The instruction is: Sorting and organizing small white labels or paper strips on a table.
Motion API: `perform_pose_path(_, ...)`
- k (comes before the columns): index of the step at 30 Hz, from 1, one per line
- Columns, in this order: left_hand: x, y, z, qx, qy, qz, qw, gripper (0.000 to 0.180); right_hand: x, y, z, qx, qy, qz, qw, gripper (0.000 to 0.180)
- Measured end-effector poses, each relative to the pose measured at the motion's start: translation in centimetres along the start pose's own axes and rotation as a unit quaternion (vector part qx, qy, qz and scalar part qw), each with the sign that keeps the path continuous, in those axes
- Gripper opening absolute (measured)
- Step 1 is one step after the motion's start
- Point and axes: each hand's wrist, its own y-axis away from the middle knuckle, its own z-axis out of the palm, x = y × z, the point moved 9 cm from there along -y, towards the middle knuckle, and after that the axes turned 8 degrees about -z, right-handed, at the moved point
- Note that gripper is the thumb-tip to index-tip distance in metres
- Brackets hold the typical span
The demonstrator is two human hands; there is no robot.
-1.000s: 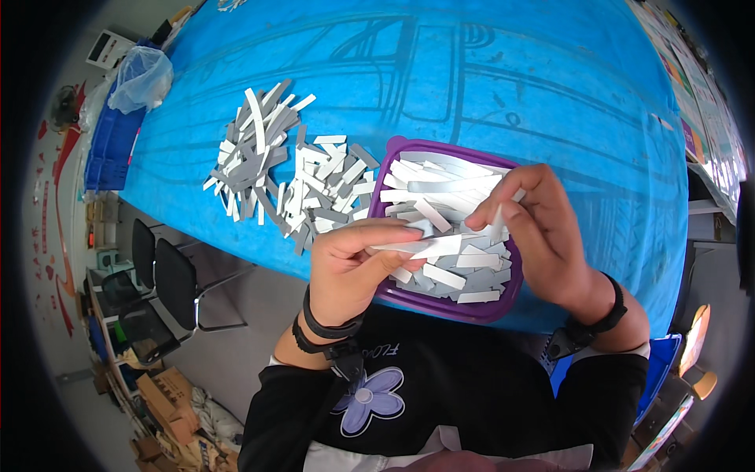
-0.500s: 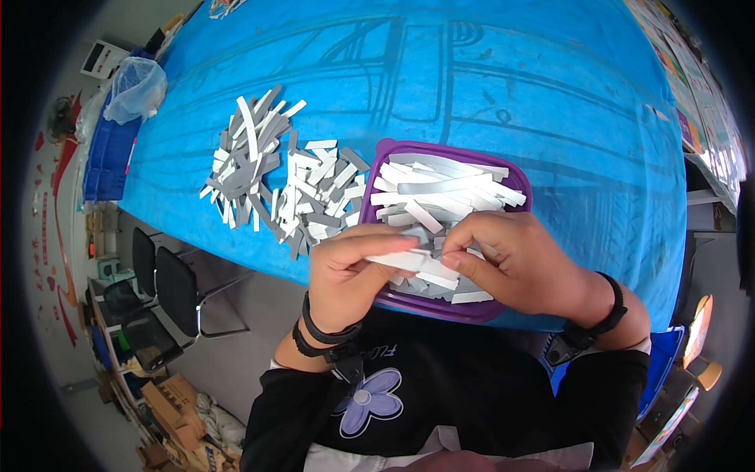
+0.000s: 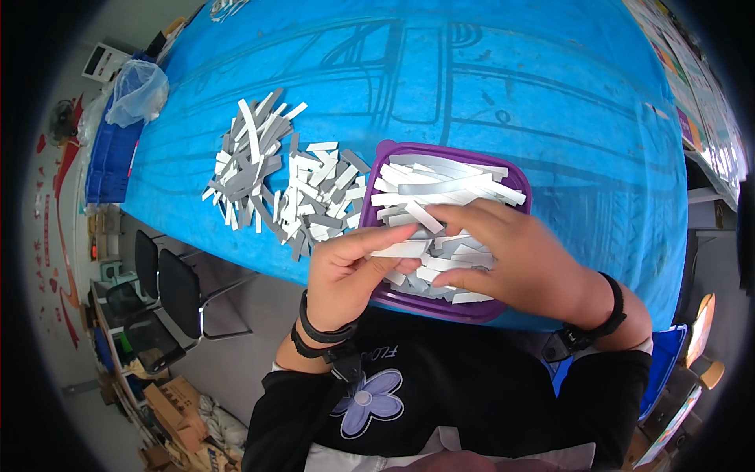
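Note:
A purple plastic box (image 3: 525, 179) full of white and grey strips stands at the table's near edge. Over its near left part, my left hand (image 3: 342, 271) pinches a few pale strips (image 3: 403, 249) between thumb and fingers. My right hand (image 3: 511, 248) is above the box's right side, its thumb and fingers spread apart with nothing visible between them. Its fingertips come close to the left hand's fingertips and to a white strip (image 3: 425, 217) lying in the box. The hands hide part of the strips in the middle of the box.
Left of the box lie a heap of shorter strips (image 3: 321, 189) and, beyond it, one of longer strips (image 3: 245, 161). A blue cloth (image 3: 598, 102) covers the table. Blue crates (image 3: 110, 157) with a clear bag (image 3: 138, 90) stand at the far left. Black chairs (image 3: 181, 291) are beyond the left edge.
My right hand has opened, its index finger moving up and left while the thumb dropped away from it. The left hand keeps its strips almost in place.

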Motion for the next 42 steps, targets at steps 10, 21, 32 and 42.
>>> perform_pose_path(10,-1.2,-0.3,0.7,0.047,0.029,-0.095,0.994,0.019,-0.2,0.0,-0.7,0.071,-0.126,-0.041,0.989,0.027)
perform_pose_path(21,-1.3,-0.2,1.5,0.001,-0.043,-0.121,0.992,0.016,-0.2,0.4,0.1,0.091,-0.090,-0.073,0.989,0.014)
perform_pose_path(32,0.5,-0.2,0.1,-0.022,-0.274,0.034,0.961,0.013,1.0,0.2,2.2,-0.120,-0.147,0.005,0.982,0.018)
perform_pose_path(42,3.3,-2.4,0.5,0.065,-0.486,0.088,0.867,0.034,0.8,0.4,-3.3,-0.078,0.076,0.033,0.993,0.027)
